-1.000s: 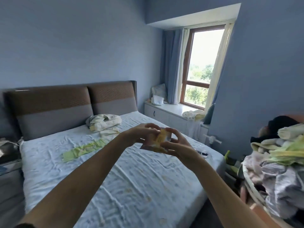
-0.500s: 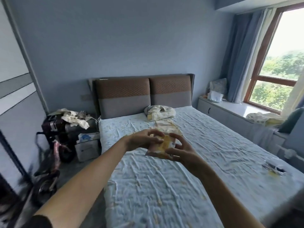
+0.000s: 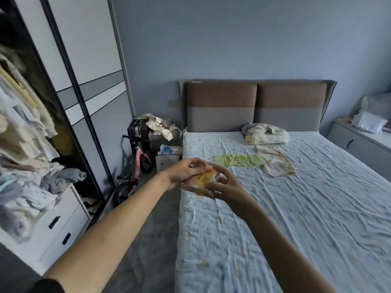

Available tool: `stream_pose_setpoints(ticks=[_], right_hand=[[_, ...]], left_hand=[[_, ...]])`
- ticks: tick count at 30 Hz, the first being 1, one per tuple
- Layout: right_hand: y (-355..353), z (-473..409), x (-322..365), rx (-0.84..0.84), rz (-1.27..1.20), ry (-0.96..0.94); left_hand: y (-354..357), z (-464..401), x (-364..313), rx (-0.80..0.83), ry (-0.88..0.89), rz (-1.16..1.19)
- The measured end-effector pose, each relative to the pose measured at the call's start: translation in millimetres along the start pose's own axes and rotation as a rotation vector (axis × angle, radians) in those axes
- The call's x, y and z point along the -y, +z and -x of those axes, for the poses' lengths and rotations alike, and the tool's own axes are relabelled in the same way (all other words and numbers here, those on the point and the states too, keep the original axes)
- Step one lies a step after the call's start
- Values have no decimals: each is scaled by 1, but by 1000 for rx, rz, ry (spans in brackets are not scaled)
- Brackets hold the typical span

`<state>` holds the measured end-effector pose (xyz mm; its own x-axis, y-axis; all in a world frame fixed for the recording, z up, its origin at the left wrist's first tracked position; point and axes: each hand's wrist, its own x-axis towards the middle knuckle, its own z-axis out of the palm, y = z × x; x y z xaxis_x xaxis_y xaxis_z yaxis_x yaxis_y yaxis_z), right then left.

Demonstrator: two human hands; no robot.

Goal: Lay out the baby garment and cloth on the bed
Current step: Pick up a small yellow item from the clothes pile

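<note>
Both my hands hold a small clear packet with a yellow label (image 3: 202, 181) above the left edge of the bed (image 3: 296, 218). My left hand (image 3: 186, 170) grips its upper left side. My right hand (image 3: 224, 187) pinches its right side. A cream baby garment (image 3: 275, 163) lies spread on the light blue sheet towards the headboard. A light green cloth (image 3: 237, 160) lies flat just left of it. A crumpled cream bundle (image 3: 265, 134) sits by the headboard.
An open wardrobe (image 3: 31, 134) full of clothes stands on the left, with white drawers below. A pink balance bike (image 3: 135, 166), suitcases (image 3: 156, 134) and bags crowd the floor beside the bed. A window bench (image 3: 364, 140) runs along the right.
My view has swung left, from the window and laundry pile to the wardrobe side. Both hands have kept hold of the packet and shifted over the bed's left edge.
</note>
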<state>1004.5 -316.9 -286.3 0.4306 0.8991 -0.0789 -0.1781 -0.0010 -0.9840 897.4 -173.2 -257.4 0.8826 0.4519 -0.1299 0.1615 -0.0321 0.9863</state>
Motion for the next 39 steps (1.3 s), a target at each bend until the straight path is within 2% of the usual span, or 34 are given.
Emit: stream_pose_setpoints(ticks=[8, 12, 15, 19, 22, 25, 32, 39], right_hand=[[96, -55, -24, -7, -11, -19], [143, -83, -38, -61, -46, -19], [170, -105, -46, -58, 17, -25], [206, -129, -61, -14, 46, -3], [224, -146, -67, -2, 33, -2], [233, -167, -68, -11, 27, 9], [230, -246, -73, -91, 84, 20], [191, -369, -74, -164, 8, 20]], left_hand=[[-100, 28, 22, -45, 13, 33], [-163, 40, 36, 47, 34, -69], [-212, 42, 45, -3, 70, -60], [-257, 36, 53, 77, 29, -119], [-275, 23, 65, 17, 24, -181], [-292, 5, 77, -37, 30, -118], [-330, -59, 88, -17, 36, -14], [-378, -172, 92, 6, 10, -7]])
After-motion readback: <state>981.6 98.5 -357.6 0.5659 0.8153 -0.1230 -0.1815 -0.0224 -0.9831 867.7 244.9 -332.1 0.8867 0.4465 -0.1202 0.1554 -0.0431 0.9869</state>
